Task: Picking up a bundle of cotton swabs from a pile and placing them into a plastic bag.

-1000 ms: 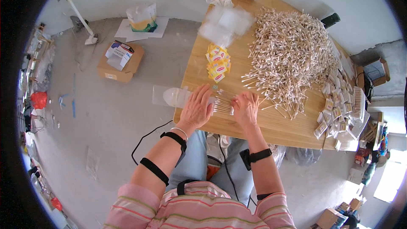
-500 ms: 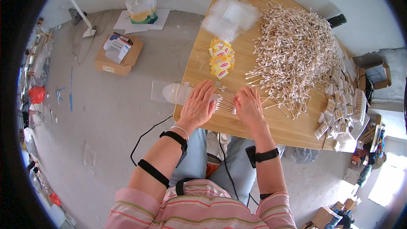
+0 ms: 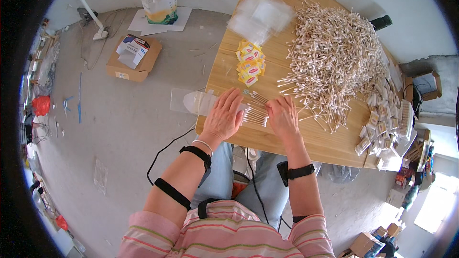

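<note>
Between my two hands a row of cotton swabs (image 3: 256,111) lies side by side on the wooden table. My left hand (image 3: 224,114) rests with fingers stretched out at the row's left end, over part of a clear plastic sleeve (image 3: 203,102) that juts past the table's left edge. At the row's right end my right hand (image 3: 283,116) has its fingers curled in a pinch against the swabs; its fingertips are partly hidden. Beyond the row lie yellow-and-white printed cards (image 3: 250,62). A large heap of loose cotton swabs (image 3: 332,57) spreads to the right.
Clear plastic bags (image 3: 262,15) are stacked at the table's far left. Packed swab bundles (image 3: 382,119) pile up at the right end. A cardboard box (image 3: 135,62) sits on the floor to the left. A black cable (image 3: 165,152) hangs by the near table edge.
My right hand has shifted slightly right, and the swabs at the far side of the row show more, fanned at an angle. My left hand stays nearly in place.
</note>
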Demonstrator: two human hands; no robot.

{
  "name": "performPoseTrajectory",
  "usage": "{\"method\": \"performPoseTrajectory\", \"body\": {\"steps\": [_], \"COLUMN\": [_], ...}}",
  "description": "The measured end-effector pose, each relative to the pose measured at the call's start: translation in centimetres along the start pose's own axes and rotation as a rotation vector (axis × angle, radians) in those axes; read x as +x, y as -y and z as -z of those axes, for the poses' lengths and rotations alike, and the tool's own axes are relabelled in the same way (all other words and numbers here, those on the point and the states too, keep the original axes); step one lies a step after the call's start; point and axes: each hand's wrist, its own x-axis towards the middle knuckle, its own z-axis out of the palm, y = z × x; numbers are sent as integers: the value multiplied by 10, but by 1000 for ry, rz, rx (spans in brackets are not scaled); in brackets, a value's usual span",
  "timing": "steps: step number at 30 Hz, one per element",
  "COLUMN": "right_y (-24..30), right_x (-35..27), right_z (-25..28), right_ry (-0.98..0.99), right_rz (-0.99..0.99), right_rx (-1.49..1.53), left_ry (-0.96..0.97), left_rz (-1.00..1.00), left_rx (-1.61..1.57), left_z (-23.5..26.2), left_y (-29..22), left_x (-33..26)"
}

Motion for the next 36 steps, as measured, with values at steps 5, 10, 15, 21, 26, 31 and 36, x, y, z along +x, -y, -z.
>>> {"method": "performPoseTrajectory", "body": {"steps": [5, 10, 15, 21, 26, 31, 36], "right_y": [-1, -4, -16, -9, 5, 4, -1], "right_x": [10, 8, -1, 0, 8, 13, -11], "right_z": [1, 9, 22, 6, 0, -4, 18], "right_ry": [141, 110, -45, 19, 119, 159, 5], "right_rz": [-26, 34, -9, -23, 8, 96, -23], "right_rx": [-116, -41, 170, 65, -105, -232, -71], "left_ry": [3, -13, 7, -16, -15, -19, 20], "left_rz": [-9, -18, 3, -16, -14, -22, 18], "left_rx": [10, -13, -8, 0, 2, -15, -41], "left_z": [2, -1, 0, -2, 0, 1, -4], "left_y": [-3, -1, 1, 0, -1, -1, 0], "left_x": [2, 2, 1, 2, 1, 2, 1]}}
